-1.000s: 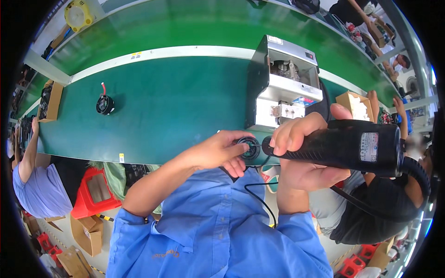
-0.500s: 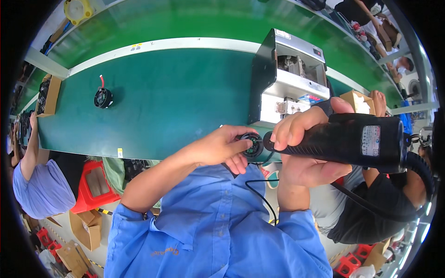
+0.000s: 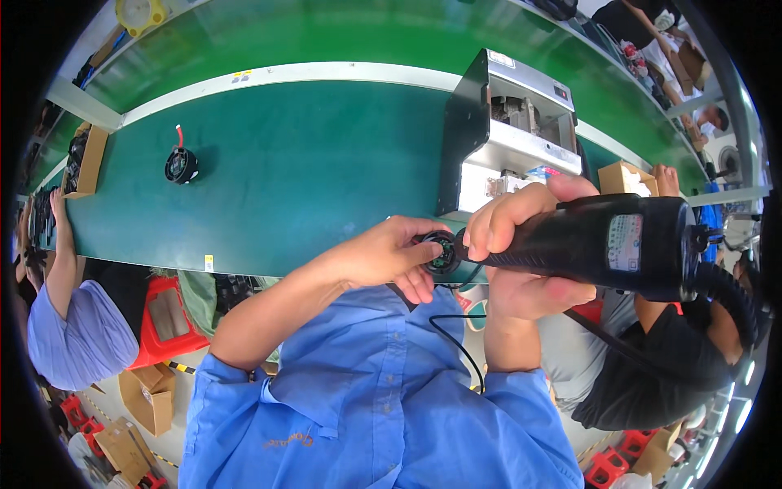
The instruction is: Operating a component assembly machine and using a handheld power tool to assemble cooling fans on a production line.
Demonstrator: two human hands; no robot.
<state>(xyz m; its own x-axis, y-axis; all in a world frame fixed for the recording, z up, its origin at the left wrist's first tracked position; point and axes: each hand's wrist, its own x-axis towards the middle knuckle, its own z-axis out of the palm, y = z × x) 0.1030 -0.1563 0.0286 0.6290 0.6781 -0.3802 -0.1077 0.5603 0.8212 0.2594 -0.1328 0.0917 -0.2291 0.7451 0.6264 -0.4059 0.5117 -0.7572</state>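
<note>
At the table's front edge, my left hand (image 3: 395,257) grips a round black housing (image 3: 444,254) with something green inside, like a small circuit board. My right hand (image 3: 525,248) is wrapped around a thick black electric screwdriver (image 3: 586,244) with a ribbed grip and a pale label. Its front end points left and meets the housing, though the tip itself is hidden. From its back a ribbed black cable (image 3: 729,301) curves down. A second round black part (image 3: 181,166) with a red wire rises from the green table (image 3: 318,163) at the left.
A metal machine with black sides (image 3: 513,122) stands on the table just beyond my right hand. Cardboard boxes sit at the left end (image 3: 91,167) and the right (image 3: 627,178). A thin black cable (image 3: 448,326) hangs before my shirt. Other people work at both sides; a red stool (image 3: 171,322) stands lower left.
The screwdriver and my right hand have shifted slightly left, toward the housing. My left hand keeps its hold on the housing almost in place.
</note>
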